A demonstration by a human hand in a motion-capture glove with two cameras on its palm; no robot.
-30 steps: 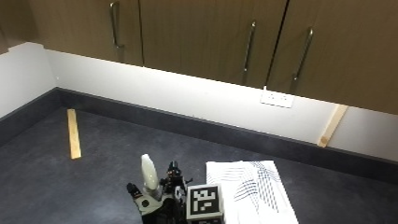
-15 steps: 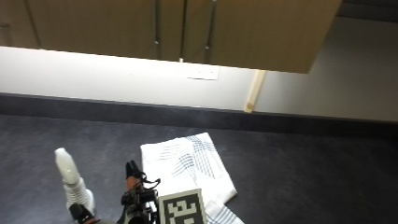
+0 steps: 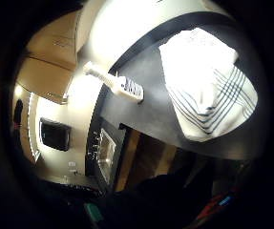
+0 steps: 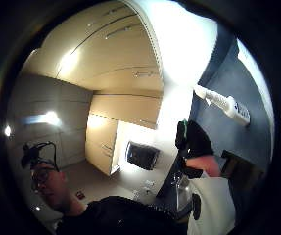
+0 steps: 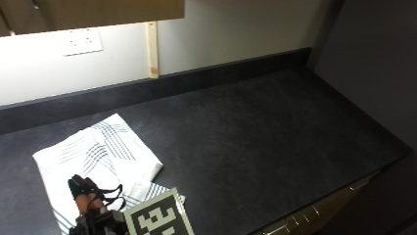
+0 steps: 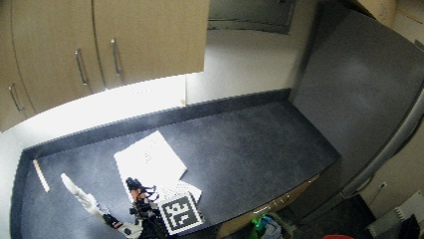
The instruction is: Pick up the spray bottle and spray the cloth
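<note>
Camera swung right since before; white spray bottle (image 6: 83,198) gone from the outside view.
Bottle stands on dark countertop (image 5: 261,137), left of white blue-striped cloth (image 5: 98,156). Gloved right hand (image 5: 88,200) over the cloth's near edge, holding nothing; finger state unclear.

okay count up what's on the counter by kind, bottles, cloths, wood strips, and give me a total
Spray bottle: 1
Cloth, white with dark stripes: 1
Wood strip lying on the counter: 1
Total: 3
</note>
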